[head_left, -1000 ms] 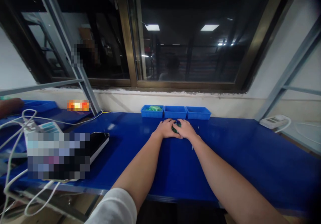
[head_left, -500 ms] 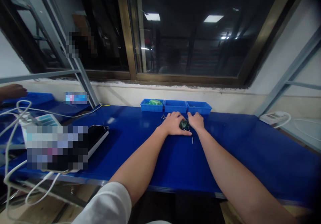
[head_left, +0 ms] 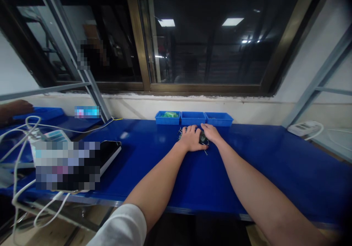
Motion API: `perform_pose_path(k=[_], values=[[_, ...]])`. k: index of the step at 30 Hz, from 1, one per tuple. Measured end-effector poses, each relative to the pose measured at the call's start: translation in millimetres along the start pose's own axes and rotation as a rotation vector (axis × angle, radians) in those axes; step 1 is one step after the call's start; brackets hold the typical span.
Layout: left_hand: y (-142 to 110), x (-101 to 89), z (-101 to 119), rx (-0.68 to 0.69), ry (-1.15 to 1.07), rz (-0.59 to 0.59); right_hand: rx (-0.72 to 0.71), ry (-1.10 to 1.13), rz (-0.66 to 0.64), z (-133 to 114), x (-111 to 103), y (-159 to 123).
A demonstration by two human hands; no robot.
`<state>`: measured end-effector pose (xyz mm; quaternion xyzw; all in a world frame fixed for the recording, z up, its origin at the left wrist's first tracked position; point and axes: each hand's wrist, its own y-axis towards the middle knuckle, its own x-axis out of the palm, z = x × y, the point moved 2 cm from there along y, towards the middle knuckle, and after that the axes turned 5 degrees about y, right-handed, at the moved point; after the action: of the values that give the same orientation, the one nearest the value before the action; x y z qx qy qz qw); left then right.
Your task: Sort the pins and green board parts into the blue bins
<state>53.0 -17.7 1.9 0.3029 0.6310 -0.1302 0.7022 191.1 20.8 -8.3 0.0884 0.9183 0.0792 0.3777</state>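
My left hand [head_left: 191, 138] lies palm down over a small pile of screws or nails on the blue table [head_left: 154, 165], its fingers spread and curved. Thin metal shafts of the screws [head_left: 180, 131] poke out at its left side. Between the hands shows a dark green patch [head_left: 202, 138], too small to name. My right hand [head_left: 211, 133] rests on its edge at the pile's right, fingers stretched forward and partly hidden. One loose screw [head_left: 206, 152] lies just below the left thumb. Neither hand is closed around anything.
Behind the hands stand three blue bins: the left bin [head_left: 167, 121] holds green packets, beside the middle bin [head_left: 193, 123] and right bin [head_left: 219, 124]. A phone [head_left: 110, 148] and white cables lie at left. Another person's hand [head_left: 20, 108] is far left. A power strip [head_left: 304, 127] sits right.
My hands have drawn closer together around the pile, the left sliding slightly right. The loose screw, before apart from the pile, is now beside the left thumb. The view has shifted slightly.
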Motion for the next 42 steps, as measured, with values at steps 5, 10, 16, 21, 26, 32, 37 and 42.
perform_pose_path(k=[5,10,16,21,26,32,37,42], values=[[1.6,2.9,-17.8,-0.060,-0.039,0.033,0.130,-0.195,0.209,10.2,-9.4,-0.8],[3.1,4.6,-22.7,-0.069,-0.064,0.019,0.223,-0.276,0.155,13.0,-9.5,-5.2],[4.2,3.6,-19.8,-0.062,-0.089,0.061,0.249,-0.228,0.095,12.5,-6.6,-2.5],[4.6,0.3,-15.7,-0.085,-0.110,0.084,0.265,-0.280,0.035,9.2,-4.4,0.9],[5.2,1.1,-15.6,-0.082,-0.118,0.096,0.267,-0.339,-0.035,6.2,0.0,3.9],[6.2,4.6,-19.0,-0.083,-0.138,0.104,0.235,-0.333,-0.041,7.2,4.1,3.7],[7.0,0.2,-20.3,-0.119,-0.170,0.146,-0.064,-0.084,0.093,-6.8,3.1,-0.9],[9.6,-3.3,-23.0,-0.074,-0.380,0.281,-0.264,0.254,-0.031,-18.5,3.8,-2.1]])
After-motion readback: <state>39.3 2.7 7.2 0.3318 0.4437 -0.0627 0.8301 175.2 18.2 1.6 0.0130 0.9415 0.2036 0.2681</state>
